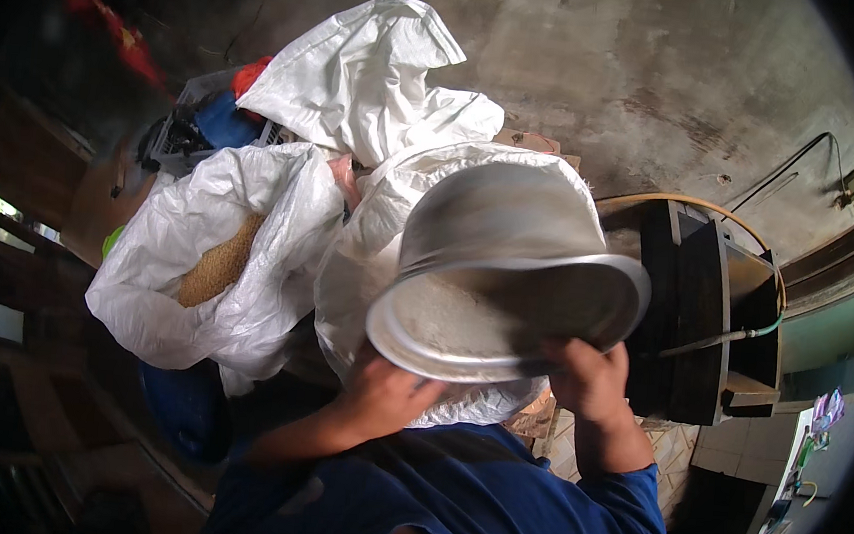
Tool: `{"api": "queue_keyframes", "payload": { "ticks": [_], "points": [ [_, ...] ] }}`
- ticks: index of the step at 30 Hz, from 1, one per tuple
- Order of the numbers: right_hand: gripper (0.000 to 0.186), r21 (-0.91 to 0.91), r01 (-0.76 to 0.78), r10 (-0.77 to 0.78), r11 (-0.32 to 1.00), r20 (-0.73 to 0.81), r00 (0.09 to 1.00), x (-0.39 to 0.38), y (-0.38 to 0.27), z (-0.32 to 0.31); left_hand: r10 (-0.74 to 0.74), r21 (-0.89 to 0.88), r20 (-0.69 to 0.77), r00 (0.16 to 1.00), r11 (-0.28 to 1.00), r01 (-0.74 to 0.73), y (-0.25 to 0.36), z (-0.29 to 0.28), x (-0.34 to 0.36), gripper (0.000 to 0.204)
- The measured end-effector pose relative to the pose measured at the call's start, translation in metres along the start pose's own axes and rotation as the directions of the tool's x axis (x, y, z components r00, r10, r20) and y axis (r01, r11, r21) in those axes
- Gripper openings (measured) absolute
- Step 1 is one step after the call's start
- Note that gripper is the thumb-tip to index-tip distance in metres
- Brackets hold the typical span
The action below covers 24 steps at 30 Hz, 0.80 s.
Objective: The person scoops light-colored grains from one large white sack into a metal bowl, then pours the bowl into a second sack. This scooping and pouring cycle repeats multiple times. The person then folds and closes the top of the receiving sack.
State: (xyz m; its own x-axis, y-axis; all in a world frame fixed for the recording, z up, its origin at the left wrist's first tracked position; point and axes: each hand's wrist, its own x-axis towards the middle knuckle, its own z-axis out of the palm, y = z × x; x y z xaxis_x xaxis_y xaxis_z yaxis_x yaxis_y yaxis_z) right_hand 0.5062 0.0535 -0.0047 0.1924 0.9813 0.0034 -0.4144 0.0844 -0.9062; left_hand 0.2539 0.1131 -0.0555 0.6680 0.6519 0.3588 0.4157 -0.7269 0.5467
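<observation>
A dented grey metal basin (506,213) is tilted over an open white woven sack (357,262), its wide rim and dull inner surface turned toward me. My left hand (387,389) grips the basin at the lower left of the rim, fingers partly hidden behind it. At the lower right, my right hand (589,380) is closed on the same rim. Left of them another white sack (131,274) stands open, holding golden-brown grain (216,266). What lies inside the sack under the basin is hidden.
Behind are a draped white sack (362,71) and a crate (186,138) with blue and red items. Dark wooden boxing (694,318) with a hose stands right, beside a tiled counter (744,448). A blue container (175,413) sits lower left; a concrete wall (643,73) backs everything.
</observation>
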Motion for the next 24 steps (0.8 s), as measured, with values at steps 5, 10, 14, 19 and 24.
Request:
{"api": "queue_keyframes", "payload": {
  "ticks": [5,10,14,19,24],
  "points": [
    [0.105,-0.879,0.437,-0.442,0.189,0.321,0.838,0.017,0.019,0.003,-0.362,0.122,-0.367,0.857,0.895,0.43,-0.026,-0.003,-0.038,0.095],
    [0.102,-0.985,0.141,-0.221,0.096,0.117,0.968,0.009,0.044,0.002,-0.742,-0.824,0.005,0.67,0.376,0.423,-0.061,0.026,-0.052,0.089],
    [0.103,-0.989,0.067,-0.131,0.128,0.05,0.99,0.02,0.063,0.004,-0.728,-0.918,0.123,0.675,0.174,0.355,-0.069,0.015,-0.042,0.056],
    [0.104,-0.993,-0.055,-0.094,0.104,-0.065,0.993,0.029,0.066,0.012,-0.67,-0.983,-0.185,0.719,0.109,-0.151,-0.045,-0.045,-0.022,0.049],
    [0.096,-0.996,-0.034,-0.112,0.081,-0.043,0.993,0.044,0.07,0.006,-0.603,-0.972,-0.163,0.781,0.232,-0.024,-0.026,-0.058,-0.012,0.049]
  ]
}}
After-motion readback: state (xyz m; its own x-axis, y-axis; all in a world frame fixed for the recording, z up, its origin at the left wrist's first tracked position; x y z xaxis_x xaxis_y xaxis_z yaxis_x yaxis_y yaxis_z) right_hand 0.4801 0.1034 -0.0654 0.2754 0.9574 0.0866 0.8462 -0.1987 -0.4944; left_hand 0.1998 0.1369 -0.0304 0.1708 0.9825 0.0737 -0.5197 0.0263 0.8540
